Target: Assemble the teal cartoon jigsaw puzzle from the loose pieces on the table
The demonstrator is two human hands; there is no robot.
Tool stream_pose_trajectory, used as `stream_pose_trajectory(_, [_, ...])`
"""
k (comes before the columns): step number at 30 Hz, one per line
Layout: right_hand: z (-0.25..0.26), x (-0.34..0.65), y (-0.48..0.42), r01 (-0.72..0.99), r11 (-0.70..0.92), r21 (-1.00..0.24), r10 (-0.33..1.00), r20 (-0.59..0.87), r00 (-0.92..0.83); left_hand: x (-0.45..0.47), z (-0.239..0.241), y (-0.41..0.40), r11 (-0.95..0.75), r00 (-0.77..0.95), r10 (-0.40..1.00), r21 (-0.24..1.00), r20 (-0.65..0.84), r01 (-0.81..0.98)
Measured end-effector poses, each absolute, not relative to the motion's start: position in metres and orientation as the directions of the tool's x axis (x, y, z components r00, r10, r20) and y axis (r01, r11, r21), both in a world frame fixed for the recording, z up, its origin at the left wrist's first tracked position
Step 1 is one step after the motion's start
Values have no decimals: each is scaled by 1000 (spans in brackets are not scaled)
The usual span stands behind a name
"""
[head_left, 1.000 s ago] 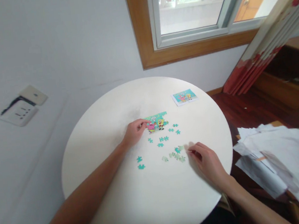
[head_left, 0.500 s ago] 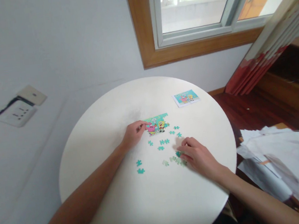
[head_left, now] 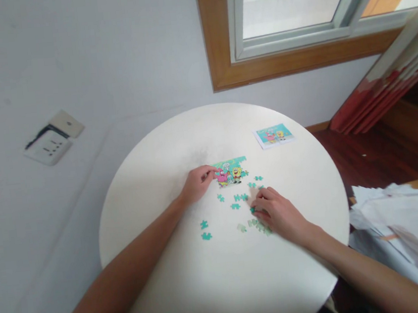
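Note:
A partly assembled jigsaw puzzle (head_left: 229, 173) with cartoon figures lies mid-table, its right side jagged. My left hand (head_left: 199, 182) is at its left edge, fingers curled together and fingertips pressed on the border. My right hand (head_left: 277, 213) is closed over the table to the lower right, a teal puzzle piece (head_left: 252, 210) at its fingertips. Pale green pieces (head_left: 259, 225) lie just below that hand, partly covered by it. Several loose teal pieces (head_left: 235, 206) are scattered between the puzzle and my right hand, and two more (head_left: 206, 236) sit nearer me on the left.
A picture card (head_left: 274, 135) showing the same cartoon figures lies on the round white table (head_left: 163, 290), near its far right edge. A wall with a socket (head_left: 49, 147) borders the left, a window (head_left: 290, 8) the back. Papers (head_left: 404, 235) are piled at the right.
My head view has turned slightly left, so everything appears shifted to the right. My right hand has moved a little towards the puzzle with the teal piece. My left hand stays at the puzzle's edge.

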State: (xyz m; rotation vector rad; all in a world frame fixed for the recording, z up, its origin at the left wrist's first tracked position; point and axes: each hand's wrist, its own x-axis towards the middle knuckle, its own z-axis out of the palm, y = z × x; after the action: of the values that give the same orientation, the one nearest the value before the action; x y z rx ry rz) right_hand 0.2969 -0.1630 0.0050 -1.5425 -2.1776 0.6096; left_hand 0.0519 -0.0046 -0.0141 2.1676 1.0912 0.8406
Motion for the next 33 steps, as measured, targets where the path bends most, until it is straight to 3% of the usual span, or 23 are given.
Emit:
stream_pose_trajectory(15, [7, 292, -156, 796, 266, -544, 947, -9, -322, 52, -16, -3, -545, 527, 804, 698, 277, 465])
stream_pose_trajectory(23, [29, 276, -154, 870, 300, -391, 942, -24, -336, 51, -19, -3, -516, 512, 818, 726, 261, 454])
stream_pose_trajectory(33, [26, 177, -124, 686, 653, -321, 736, 54, -675, 52, -16, -7, -469, 506, 832, 779, 230, 417])
